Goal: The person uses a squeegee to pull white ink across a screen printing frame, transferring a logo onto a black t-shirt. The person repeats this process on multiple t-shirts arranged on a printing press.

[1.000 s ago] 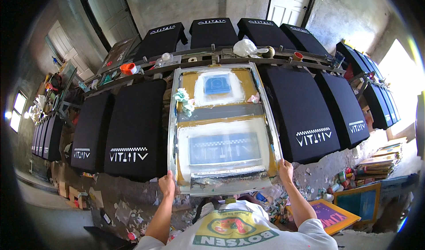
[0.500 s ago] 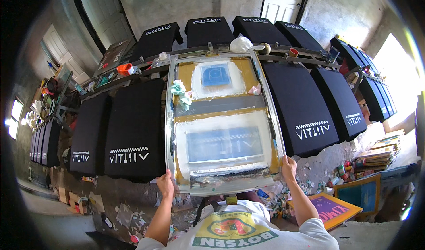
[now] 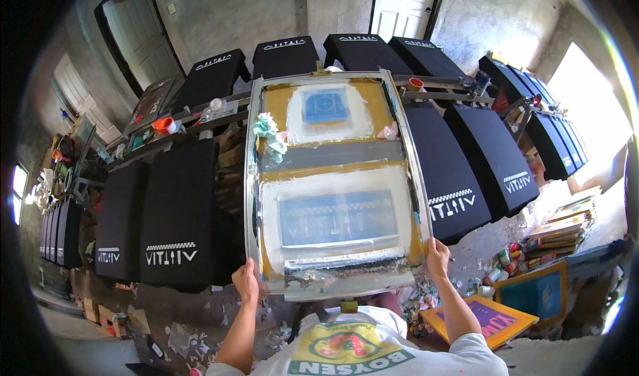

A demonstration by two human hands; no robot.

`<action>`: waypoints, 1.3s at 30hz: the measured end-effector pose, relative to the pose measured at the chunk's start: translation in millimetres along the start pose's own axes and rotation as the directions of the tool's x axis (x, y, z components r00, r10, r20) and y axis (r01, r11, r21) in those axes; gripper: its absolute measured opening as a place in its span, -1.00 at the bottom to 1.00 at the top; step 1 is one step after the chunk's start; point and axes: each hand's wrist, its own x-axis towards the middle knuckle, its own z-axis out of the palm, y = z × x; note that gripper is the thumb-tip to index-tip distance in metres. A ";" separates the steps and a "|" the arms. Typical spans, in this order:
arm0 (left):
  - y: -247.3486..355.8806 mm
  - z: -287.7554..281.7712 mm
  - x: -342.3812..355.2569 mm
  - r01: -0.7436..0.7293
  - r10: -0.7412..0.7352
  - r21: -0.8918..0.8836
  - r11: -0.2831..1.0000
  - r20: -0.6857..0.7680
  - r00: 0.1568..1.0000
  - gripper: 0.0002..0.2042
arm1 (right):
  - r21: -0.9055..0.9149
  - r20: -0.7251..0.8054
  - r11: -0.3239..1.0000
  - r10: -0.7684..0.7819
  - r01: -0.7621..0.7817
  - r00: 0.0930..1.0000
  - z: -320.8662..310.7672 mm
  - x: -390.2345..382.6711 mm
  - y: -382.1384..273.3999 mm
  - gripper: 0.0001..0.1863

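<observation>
A screen printing frame with grey metal rails stretches out in front of me. My left hand is closed around its near left corner. At the near right corner my right hand grips the side rail. Blue stencil areas, bordered in white and brown, show on the mesh; the nearer blue stencil carries a checkered strip and a row of tool-like shapes. A wide, paint-smeared bar like a squeegee lies along the near end. Crumpled pale green cloth or paper clings to the left rail, and a pink scrap sits near the right.
Black printed fabric pieces lie over boards on both sides, with more in the row behind. A metal rail holds an orange tape roll. Littered scraps cover the floor; framed screens lean at right.
The screen frame has shifted right relative to the boards, covering more of the black fabric there and the white bag behind. Both hands keep their hold on it.
</observation>
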 end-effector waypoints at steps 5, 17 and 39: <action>22.5 120.8 -69.0 -0.006 0.006 0.016 1.000 0.026 1.000 -0.45 | 0.019 -0.019 1.000 -0.012 0.013 1.000 -91.7 95.9 50.4 -0.60; 73.1 350.0 -281.9 0.125 -0.124 0.063 0.990 -0.011 0.992 -0.47 | -0.133 0.021 0.991 -0.004 0.007 1.000 -323.7 268.1 173.7 -0.57; 71.9 335.9 -316.3 -0.018 0.027 0.207 0.978 -0.042 0.999 -0.46 | -0.090 0.045 0.996 0.009 -0.005 0.999 -346.5 245.8 186.7 -0.55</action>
